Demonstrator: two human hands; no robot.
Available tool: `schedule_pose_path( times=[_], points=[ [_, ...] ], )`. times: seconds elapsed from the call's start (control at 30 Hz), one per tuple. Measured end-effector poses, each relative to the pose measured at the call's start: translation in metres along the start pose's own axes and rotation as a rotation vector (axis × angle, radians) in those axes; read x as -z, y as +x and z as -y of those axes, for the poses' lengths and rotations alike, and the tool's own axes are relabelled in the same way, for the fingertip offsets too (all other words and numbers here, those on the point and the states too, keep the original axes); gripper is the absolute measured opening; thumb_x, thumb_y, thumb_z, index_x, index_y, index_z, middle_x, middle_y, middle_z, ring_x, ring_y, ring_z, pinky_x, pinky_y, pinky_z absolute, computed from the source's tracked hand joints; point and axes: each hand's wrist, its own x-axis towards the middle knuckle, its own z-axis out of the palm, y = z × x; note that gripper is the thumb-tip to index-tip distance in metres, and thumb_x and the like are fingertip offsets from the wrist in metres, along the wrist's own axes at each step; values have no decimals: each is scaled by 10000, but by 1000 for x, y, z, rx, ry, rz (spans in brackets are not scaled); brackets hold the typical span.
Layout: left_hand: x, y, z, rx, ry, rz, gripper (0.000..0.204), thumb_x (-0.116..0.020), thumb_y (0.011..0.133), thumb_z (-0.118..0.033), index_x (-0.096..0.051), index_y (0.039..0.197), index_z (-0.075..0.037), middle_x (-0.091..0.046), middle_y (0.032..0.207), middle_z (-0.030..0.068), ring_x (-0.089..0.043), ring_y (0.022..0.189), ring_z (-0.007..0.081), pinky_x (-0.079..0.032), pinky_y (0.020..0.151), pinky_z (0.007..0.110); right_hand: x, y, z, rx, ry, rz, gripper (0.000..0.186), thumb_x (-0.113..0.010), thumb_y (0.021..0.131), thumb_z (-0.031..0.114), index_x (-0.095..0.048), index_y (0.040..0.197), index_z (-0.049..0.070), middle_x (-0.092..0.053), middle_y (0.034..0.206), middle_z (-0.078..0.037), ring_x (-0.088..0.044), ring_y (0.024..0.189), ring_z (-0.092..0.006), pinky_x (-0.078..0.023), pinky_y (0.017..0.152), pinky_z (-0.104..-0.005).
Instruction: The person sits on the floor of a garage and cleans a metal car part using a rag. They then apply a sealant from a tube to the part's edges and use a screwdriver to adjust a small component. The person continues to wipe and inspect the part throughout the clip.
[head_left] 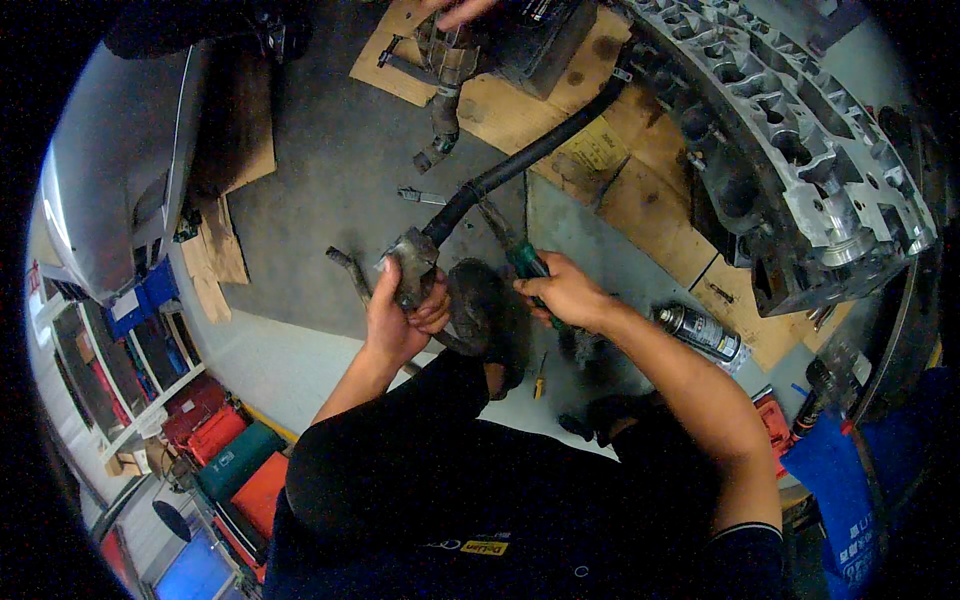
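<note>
Left hand: closed around a grimy metal fitting, thumb along its side. Right hand, at 3 o'clock from the left: wrapped about a green-handled tool, its tip pointing to 11 o'clock, beside a black hose; contact cannot be told. The hose runs from the fitting toward 2 o'clock. From the right hand: yellow screwdriver, 6 o'clock; spray can, between 3 and 4; metal engine casting, 2.
</note>
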Motion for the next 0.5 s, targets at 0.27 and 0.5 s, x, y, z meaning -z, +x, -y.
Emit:
schedule_pose_path(
  times=[0.27,0.5],
  points=[
    [-4,-2,1,-15,52,-44,699,-368,1033,-686,-564,1073,-16,-412,634,-5,-287,484,80,-237,469,245,6,3,10,275,-333,-59,255,-672,954,201,-584,1084,0,-614,855,-47,-562,784,-174,-484,731,-372],
    [7,-2,5,18,119,-51,729,-399,969,-778,-583,1052,-78,-393,605,-22,-303,485,91,-250,456,261,8,-16,24,101,-463,-48,332,-690,943,241,-638,1159,-6,-712,995,-213,-673,971,-375,-524,886,-475]
  ],
)
